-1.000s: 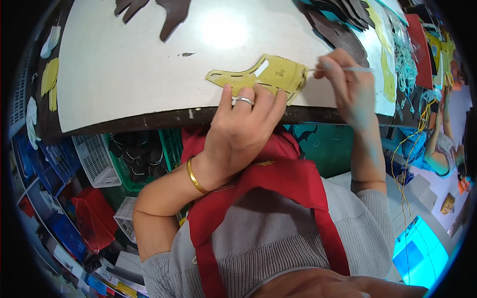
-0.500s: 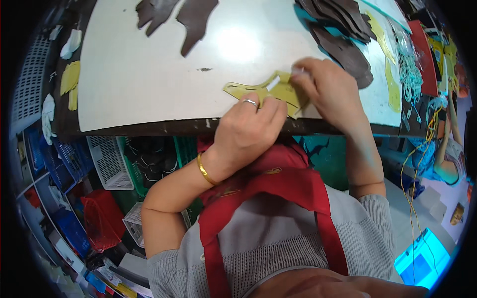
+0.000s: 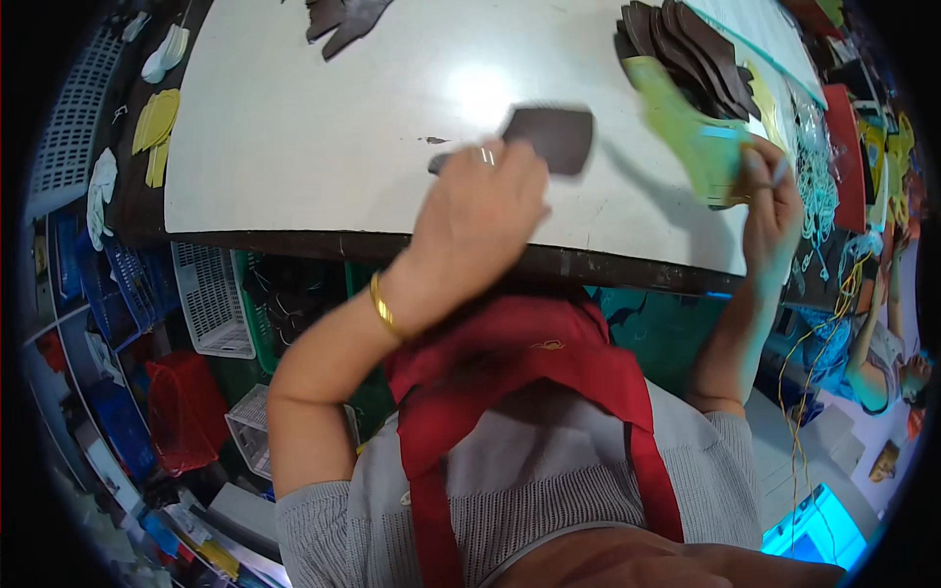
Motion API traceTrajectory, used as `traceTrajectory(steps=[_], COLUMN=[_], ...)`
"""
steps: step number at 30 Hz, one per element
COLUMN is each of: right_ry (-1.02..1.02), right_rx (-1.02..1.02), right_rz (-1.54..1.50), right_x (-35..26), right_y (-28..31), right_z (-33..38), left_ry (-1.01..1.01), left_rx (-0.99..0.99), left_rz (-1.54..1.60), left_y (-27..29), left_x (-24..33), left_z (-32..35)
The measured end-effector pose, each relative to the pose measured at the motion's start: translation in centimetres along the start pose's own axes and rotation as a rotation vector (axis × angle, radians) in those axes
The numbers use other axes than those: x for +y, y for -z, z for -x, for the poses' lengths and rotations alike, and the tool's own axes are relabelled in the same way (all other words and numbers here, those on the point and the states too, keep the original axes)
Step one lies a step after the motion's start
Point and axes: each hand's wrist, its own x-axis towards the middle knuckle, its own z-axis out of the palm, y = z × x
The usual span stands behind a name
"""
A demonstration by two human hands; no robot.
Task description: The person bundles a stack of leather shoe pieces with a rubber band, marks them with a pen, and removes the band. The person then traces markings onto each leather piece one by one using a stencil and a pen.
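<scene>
My left hand (image 3: 480, 211), with a ring and a gold bracelet, is closed on a dark brown leather-like piece (image 3: 557, 139) near the front of the table. The piece has a broad end and a narrow tail, and it is slightly blurred. Over to the right, my right hand (image 3: 772, 201) grips a translucent yellow-green pattern template (image 3: 691, 147) by its near end, raised above the tabletop. Behind the template stands a fanned stack of brown leather-like pieces (image 3: 676, 49). Another brown piece (image 3: 343, 24) lies at the back left.
The white tabletop (image 3: 294, 147) has a dark front edge. Yellow pieces (image 3: 157, 122) and white gloves (image 3: 101, 201) lie left of it. Teal cord (image 3: 818, 181) hangs at the right. Crates (image 3: 211, 304) stand below. Another person (image 3: 877, 363) is at the far right.
My right hand has carried the template right and up from the table front. A brown piece now lies under my left hand, and one loose piece is gone from the back. The view has shifted slightly.
</scene>
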Motion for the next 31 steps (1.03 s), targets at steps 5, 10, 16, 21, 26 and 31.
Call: traceTrajectory(steps=[5,10,16,21,26,31], right_ry=[-0.066,-0.07,0.036,0.118,0.198,-0.077], right_rx=[-0.433,-0.604,-0.621,-0.587,-0.545,-0.674], right_rz=[-0.123,-0.076,0.146,0.239,0.345,0.083], right_x=[-0.9,-1.9,-2.3,-2.1,-1.8,-1.2], right_y=[-5.2,-8.1,-9.3,-9.7,-9.3,-7.3], right_z=[-0.4,-0.6,0.0,0.5,0.4,-1.5], left_ry=[-0.056,0.095,0.184,0.193,0.168,0.081], left_rx=[0.08,0.129,0.132,0.087,0.1,-0.012], left_rz=[0.137,0.172,0.146,0.151,0.106,0.019], left_y=[-0.1,0.4,-0.4,-0.4,-0.4,0.5], left_x=[2.4,3.6,3.3,3.2,3.2,1.7], left_z=[3.2,4.4,5.5,5.6,4.9,4.1])
